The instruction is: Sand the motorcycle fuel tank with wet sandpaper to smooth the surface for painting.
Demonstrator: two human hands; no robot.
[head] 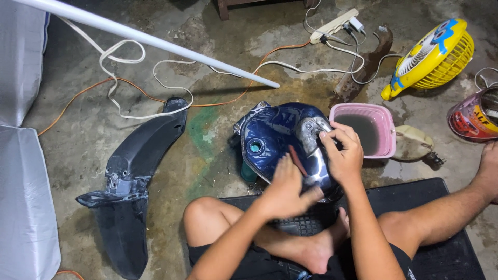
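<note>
While the glossy dark-blue metal fuel tank (280, 142) rests at frame centre, left hand (285, 194) lies flat and released, right hand (342, 155) pinching its grey sanded patch; likely heavy, rigid, slippery, best gripped by its edges.

Both forearms reach forward from the bottom edge and angle toward each other. The left hand (287, 191) lies palm down with fingers together and stretched flat, thumb spread out to the right, its outline a little blurred. The right hand (342, 153) sits just ahead of it and higher, wrist bent, fingers curled in and pinched at the tips; the two hands are just beside each other, nearly touching.
</note>
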